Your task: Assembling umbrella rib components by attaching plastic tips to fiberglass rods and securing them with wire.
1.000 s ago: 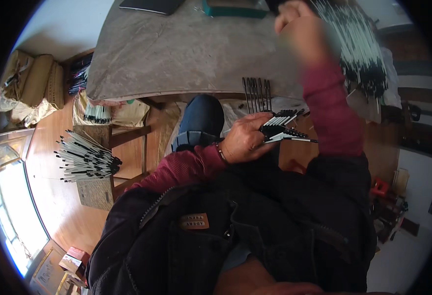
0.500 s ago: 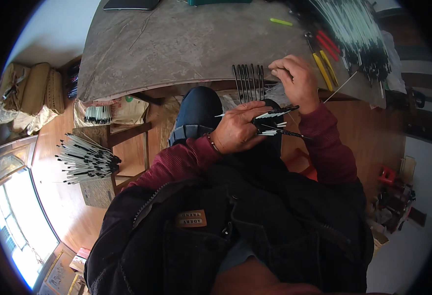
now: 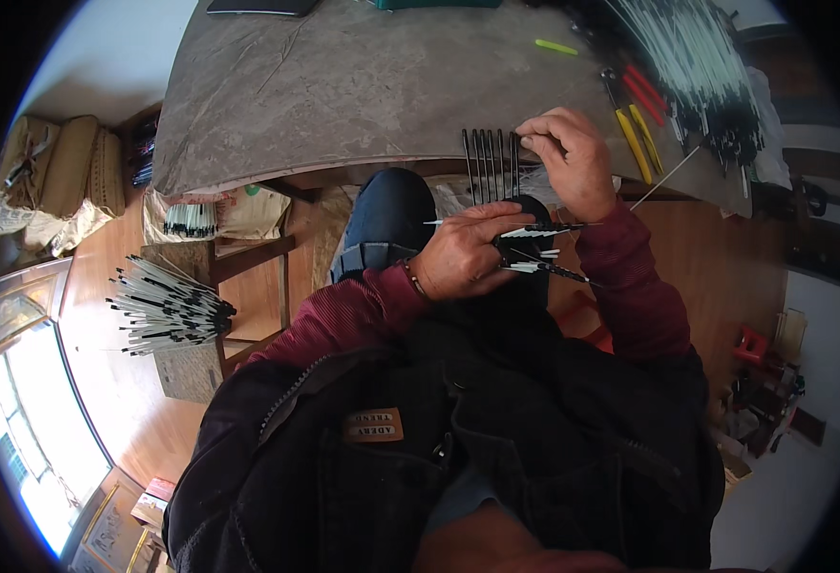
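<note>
My left hand (image 3: 467, 258) is closed around a small bunch of thin black-and-white rods (image 3: 534, 250) held level over my lap. My right hand (image 3: 568, 158) pinches the top of one thin black rod at the right end of a row of several black rods (image 3: 489, 164) standing side by side at the near edge of the grey-covered table (image 3: 343, 86). Both sleeves are dark red.
A big heap of white and black rods (image 3: 701, 72) lies at the table's right end, beside red and yellow handled tools (image 3: 637, 113) and a green marker (image 3: 555, 46). Left of me, more rods (image 3: 167, 306) lie on a wooden stool; sacks sit beyond it.
My right hand came back from the far right of the table to the row of black rods at the near edge. My left hand kept its bunch over my lap.
</note>
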